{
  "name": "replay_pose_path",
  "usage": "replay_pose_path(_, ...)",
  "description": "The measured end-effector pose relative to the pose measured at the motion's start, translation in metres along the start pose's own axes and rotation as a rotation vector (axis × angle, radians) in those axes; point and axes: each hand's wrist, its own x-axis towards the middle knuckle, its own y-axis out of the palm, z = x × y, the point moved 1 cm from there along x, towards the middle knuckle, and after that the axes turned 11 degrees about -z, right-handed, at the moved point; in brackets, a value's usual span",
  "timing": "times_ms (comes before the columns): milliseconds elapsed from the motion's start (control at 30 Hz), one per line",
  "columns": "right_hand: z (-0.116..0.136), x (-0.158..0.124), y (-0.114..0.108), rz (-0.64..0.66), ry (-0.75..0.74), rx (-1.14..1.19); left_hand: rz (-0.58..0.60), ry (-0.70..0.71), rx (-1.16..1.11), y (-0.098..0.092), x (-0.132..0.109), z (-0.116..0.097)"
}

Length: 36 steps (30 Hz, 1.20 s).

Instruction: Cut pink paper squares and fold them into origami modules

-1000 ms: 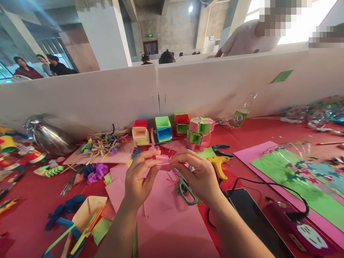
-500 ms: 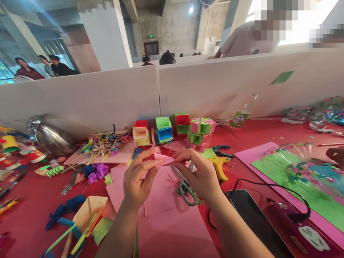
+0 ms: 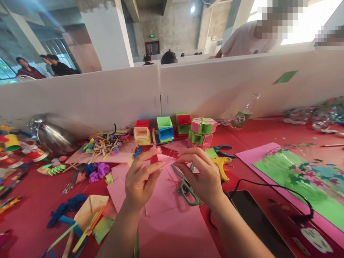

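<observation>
A small folded piece of pink paper (image 3: 164, 158) is held up between my two hands, above the table. My left hand (image 3: 142, 179) pinches its left end between thumb and fingers. At its right end, my right hand (image 3: 197, 172) closes thumb and fingertips on the paper's edge. Under my right hand lies a pair of scissors (image 3: 186, 190) with grey-green handles, its blades partly covered by the fingers. Pink paper sheets (image 3: 174, 229) are spread beneath both hands. Behind them stand folded paper boxes (image 3: 165, 128) and a stacked pink-and-green paper piece (image 3: 203, 130).
A yellow glue gun (image 3: 221, 166) and pliers (image 3: 224, 151) lie right of my hands. A phone (image 3: 249, 215) and a purple power strip (image 3: 301, 222) with a cable are nearer. Craft sticks (image 3: 107, 145), a metal jug (image 3: 55, 134) and a glass bottle (image 3: 243, 114) stand along the white partition (image 3: 107, 95).
My right hand has shifted slightly right along the paper, whose folded end now stands up more by my left fingers. At the far right, another person's hand has left the view.
</observation>
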Motion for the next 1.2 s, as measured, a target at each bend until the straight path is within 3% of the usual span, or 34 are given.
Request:
replay_pose_path(300, -0.0002, 0.0024, -0.0012, 0.087, -0.104, -0.137, 0.043, 0.077, 0.055, -0.0005, 0.0019, -0.0018)
replay_pose_path(467, -0.0012, 0.0043, -0.0034, 0.159, 0.105, 0.083, 0.045, 0.03, 0.02, -0.0015, 0.0015, -0.0009)
replay_pose_path(667, -0.0008, 0.0053, -0.0048, 0.158, 0.306, 0.217, 0.054, -0.004, -0.026, 0.0004, 0.0015, -0.0033)
replay_pose_path(833, -0.0017, 0.0054, -0.0035, 0.138, 0.355, 0.24, 0.038, -0.039, -0.072, 0.0026, 0.001, -0.0051)
replay_pose_path(1033, -0.0012, 0.005, -0.0029, 0.133, 0.311, 0.229, -0.02, -0.162, -0.166, 0.0062, -0.0027, -0.0041)
replay_pose_path(1100, -0.0008, 0.0048, -0.0032, 0.149, 0.286, 0.208, 0.019, -0.216, -0.142, 0.0061, -0.0018, -0.0025)
replay_pose_path(1200, 0.0004, 0.0048, -0.004, 0.188, 0.224, 0.167, 0.175, -0.263, -0.095, 0.0044, 0.0021, -0.0001)
